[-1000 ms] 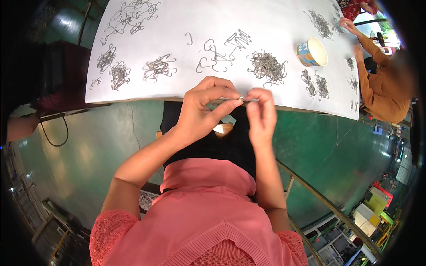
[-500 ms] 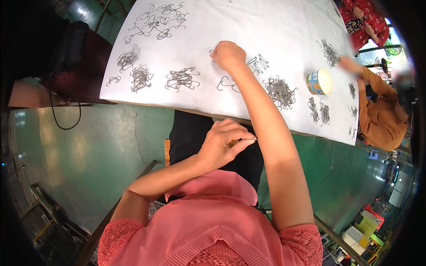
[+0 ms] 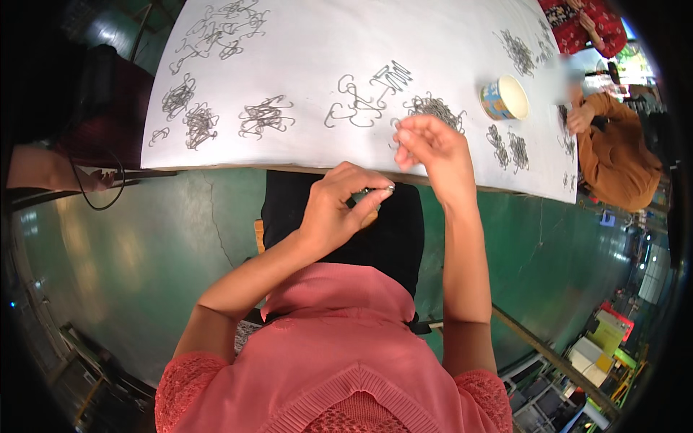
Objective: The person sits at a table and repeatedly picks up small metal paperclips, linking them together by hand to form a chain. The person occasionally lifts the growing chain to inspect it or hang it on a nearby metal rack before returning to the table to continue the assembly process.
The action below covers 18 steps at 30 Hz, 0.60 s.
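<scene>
Head view, looking down over a pink top and dark lap to a white table (image 3: 317,43).

Left hand (image 3: 339,209): held above the lap, just short of the table's near edge, fingers curled tight round a small bunch of metal pieces (image 3: 377,192). Only a short shiny end shows past the fingertips; the rest is buried in the fist, so count and shape cannot be told.

Right hand (image 3: 432,148): raised at the table edge, fingers drawn together in a narrow pinch pointing up-left. Whether anything sits in the pinch cannot be made out (too small, and dark wire lies directly behind it). It overlaps the near side of a wire hook pile (image 3: 433,108), hiding part of it.

On the table: a loose group of larger hooks (image 3: 364,97) just left of that pile; a flat tangle (image 3: 266,117) further left; two dense clumps (image 3: 189,112) near the left edge; scattered hooks (image 3: 224,29) at the far left, cut off by the frame top. A paper cup (image 3: 505,97), open mouth, stands right of the pile; contents not visible. More small heaps (image 3: 507,144) lie beyond it.

Upper right: another person in an orange sleeve (image 3: 613,155), hand (image 3: 577,119) at the table, strongly bent by the lens rim; the hand's grip is unreadable.
</scene>
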Motion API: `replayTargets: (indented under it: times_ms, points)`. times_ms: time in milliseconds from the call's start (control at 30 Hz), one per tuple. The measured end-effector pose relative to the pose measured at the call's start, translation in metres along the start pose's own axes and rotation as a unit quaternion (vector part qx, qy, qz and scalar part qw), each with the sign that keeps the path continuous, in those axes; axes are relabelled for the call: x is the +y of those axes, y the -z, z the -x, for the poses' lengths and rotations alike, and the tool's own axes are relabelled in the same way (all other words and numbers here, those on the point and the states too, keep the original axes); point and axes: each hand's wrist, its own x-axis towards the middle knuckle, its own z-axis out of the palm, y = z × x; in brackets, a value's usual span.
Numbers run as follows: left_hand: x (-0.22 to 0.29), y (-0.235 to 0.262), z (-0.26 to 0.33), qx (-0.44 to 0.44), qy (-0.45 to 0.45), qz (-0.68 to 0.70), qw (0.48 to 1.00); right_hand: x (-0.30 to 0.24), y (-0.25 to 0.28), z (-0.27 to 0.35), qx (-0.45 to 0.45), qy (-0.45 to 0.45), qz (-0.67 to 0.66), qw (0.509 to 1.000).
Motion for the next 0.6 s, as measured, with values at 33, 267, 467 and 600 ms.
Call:
replayTargets:
  times_ms: [33, 267, 467, 600]
  points:
    - [0.000, -0.002, -0.001, 0.005, 0.000, -0.002, 1.000, 0.001, 0.004, 0.014, 0.004, -0.016, -0.018, 1.000]
    - [0.005, -0.013, -0.006, 0.000, 0.000, -0.009, 1.000, 0.013, 0.008, 0.067, 0.076, -0.056, -0.171, 0.981]
    - [0.008, -0.027, -0.005, 0.026, -0.020, -0.026, 0.999, 0.029, 0.001, 0.071, 0.135, 0.001, -0.185, 0.973]
    - [0.000, -0.032, -0.009, 0.027, -0.061, -0.049, 0.997, 0.034, -0.006, 0.076, 0.168, 0.089, -0.178, 0.965]
